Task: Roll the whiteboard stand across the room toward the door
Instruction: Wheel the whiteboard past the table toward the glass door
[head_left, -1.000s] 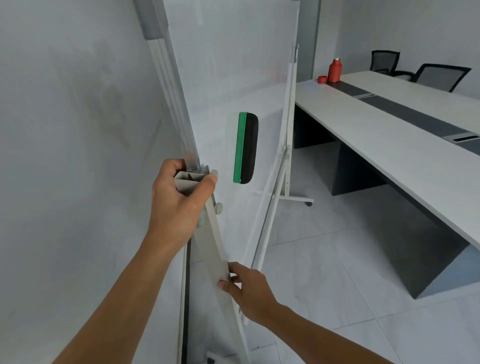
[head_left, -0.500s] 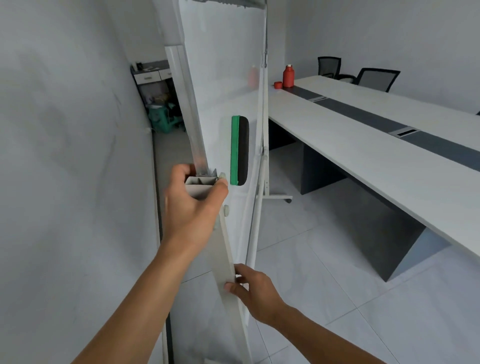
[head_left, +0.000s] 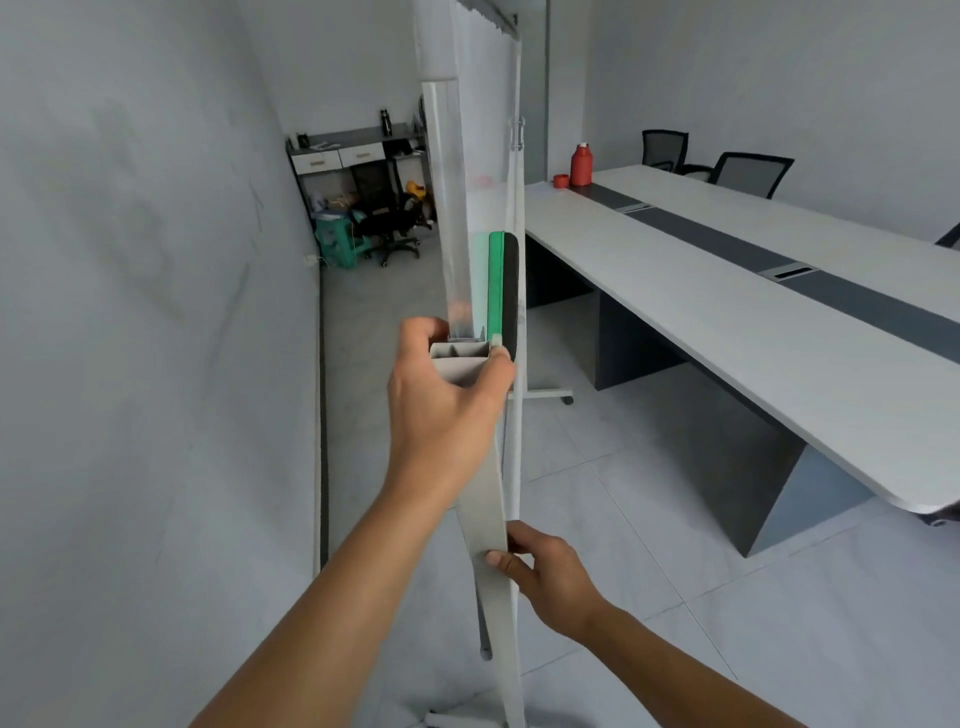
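Head view shows the whiteboard stand (head_left: 480, 493) edge-on, directly ahead of the person, its long axis upright, on the floor between the left wall and the long tabletop (head_left: 727, 322). The left hand (head_left: 447, 405) wraps the open top of the stand's post; the right hand (head_left: 545, 571), lower and nearer, pinches the post's edge. No door is visible, so the push direction cannot be told.

Tiled floor (head_left: 649, 519) under my whiteboard stand (head_left: 483, 519); long table (head_left: 727, 322) at 2 o'clock, red bottle (head_left: 581, 165) on top.
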